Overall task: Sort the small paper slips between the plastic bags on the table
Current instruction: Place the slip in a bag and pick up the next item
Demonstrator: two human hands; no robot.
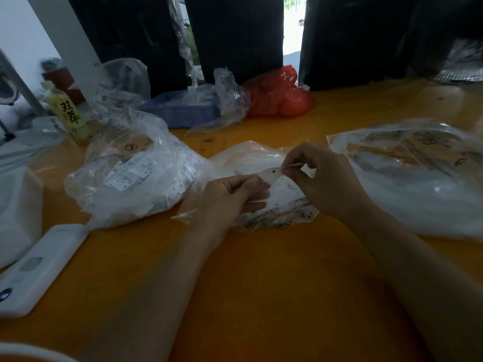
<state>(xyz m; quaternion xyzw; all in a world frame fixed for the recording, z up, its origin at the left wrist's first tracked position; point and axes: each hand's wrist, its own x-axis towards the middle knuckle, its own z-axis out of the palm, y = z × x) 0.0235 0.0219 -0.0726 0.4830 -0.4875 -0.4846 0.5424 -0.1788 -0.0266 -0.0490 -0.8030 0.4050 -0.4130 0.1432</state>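
Three clear plastic bags lie on the orange table [261, 270]. The left bag [125, 176] is full of small white printed paper slips. The middle bag [271, 205] lies under my hands. The right bag [413, 173] is wide and crumpled. My left hand [230, 197] and my right hand [321, 178] both pinch one small white paper slip [273, 174] marked with a dark letter, holding it above the middle bag. My left hand grips its lower left end, my right hand its upper right end.
A white device [39, 267] lies at the near left beside a white box [18, 212]. At the back stand a yellow-green bottle [69, 113], a blue tray [180, 108], loose clear bags [230, 97] and a red bag [279, 95]. Dark curtains hang behind.
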